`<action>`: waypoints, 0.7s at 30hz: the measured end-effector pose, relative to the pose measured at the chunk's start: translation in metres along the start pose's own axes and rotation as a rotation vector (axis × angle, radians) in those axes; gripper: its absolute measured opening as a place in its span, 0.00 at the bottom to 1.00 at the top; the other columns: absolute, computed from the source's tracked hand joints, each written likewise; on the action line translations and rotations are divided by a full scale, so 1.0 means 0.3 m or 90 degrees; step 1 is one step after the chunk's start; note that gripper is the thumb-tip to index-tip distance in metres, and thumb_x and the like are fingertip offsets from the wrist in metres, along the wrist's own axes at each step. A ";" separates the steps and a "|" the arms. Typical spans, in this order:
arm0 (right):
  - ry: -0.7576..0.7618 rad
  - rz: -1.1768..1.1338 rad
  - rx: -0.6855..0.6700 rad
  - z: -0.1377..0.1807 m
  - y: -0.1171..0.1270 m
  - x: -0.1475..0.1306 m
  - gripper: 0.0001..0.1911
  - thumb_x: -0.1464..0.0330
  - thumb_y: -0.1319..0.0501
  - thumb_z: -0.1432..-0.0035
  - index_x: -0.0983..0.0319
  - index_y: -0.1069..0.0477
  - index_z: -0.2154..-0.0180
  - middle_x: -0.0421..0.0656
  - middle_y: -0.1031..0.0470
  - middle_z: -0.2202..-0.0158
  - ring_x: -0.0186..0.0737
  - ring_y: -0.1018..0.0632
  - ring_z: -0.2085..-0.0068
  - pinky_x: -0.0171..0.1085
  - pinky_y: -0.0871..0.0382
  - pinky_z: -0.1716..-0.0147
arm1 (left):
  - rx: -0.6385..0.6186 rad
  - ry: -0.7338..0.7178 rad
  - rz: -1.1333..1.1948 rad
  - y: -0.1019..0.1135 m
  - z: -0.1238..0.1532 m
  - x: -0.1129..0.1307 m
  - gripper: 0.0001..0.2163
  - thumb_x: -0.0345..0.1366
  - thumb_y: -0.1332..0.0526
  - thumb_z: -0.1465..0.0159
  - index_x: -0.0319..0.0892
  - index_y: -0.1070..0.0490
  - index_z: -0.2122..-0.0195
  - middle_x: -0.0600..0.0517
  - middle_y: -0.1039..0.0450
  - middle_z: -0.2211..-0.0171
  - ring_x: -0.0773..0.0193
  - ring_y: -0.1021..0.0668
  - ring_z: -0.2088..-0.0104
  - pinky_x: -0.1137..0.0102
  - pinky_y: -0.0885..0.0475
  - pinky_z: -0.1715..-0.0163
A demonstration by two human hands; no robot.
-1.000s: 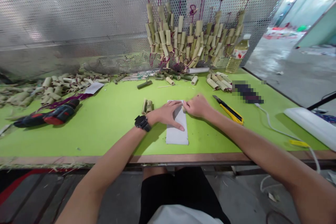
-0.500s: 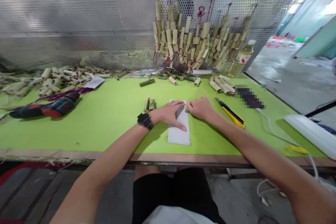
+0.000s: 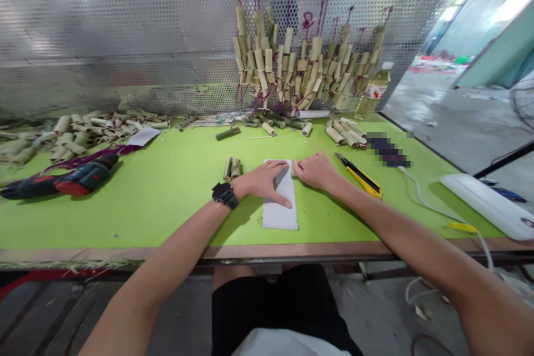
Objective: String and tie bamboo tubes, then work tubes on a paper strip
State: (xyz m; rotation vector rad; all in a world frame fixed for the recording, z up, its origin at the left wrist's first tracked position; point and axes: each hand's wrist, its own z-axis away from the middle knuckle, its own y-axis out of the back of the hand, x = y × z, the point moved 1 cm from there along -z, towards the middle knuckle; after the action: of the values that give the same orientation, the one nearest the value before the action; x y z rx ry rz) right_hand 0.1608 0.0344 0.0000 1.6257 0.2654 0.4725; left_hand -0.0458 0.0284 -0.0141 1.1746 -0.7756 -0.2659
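Observation:
A white rectangular sheet [image 3: 280, 218] lies flat on the lime-green table, its long side running away from me. My left hand [image 3: 270, 181] presses on it, fingers stretched and thumb apart. At the sheet's right edge my right hand [image 3: 314, 170] is closed, its fingertips pinching what looks like a small pale bamboo piece, mostly hidden. Just left of my left hand are short bamboo tubes [image 3: 232, 168]. A yellow utility knife [image 3: 362, 178] rests to the right of my right hand, blade tip pointing away.
Bamboo pieces [image 3: 79, 132] are heaped at the left behind a power drill [image 3: 85, 177]. Strung bamboo tubes [image 3: 287, 61] lean against the perforated metal panel [image 3: 167, 16]. To the right are an oil bottle [image 3: 373, 94], a pixelated dark object [image 3: 387, 150] with a cable, and a white bar-shaped device [image 3: 484, 206].
The view has shifted slightly, so the table's things appear a little further left. My right hand has shifted slightly at the sheet's edge; my left hand stays on the sheet.

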 end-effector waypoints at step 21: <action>-0.023 -0.064 0.055 0.017 -0.022 -0.001 0.36 0.57 0.55 0.24 0.64 0.14 0.70 0.53 0.16 0.72 0.44 0.22 0.71 0.42 0.37 0.63 | 0.007 -0.010 -0.001 -0.003 0.012 -0.001 0.68 0.79 0.34 0.52 0.41 0.53 0.20 0.38 0.57 0.20 0.35 0.49 0.22 0.49 0.51 0.24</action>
State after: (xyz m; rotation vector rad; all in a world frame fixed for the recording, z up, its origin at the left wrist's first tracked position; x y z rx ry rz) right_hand 0.1636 0.0304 -0.0069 1.6954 0.3427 0.3594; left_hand -0.0483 0.0256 -0.0143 1.1847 -0.7900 -0.2727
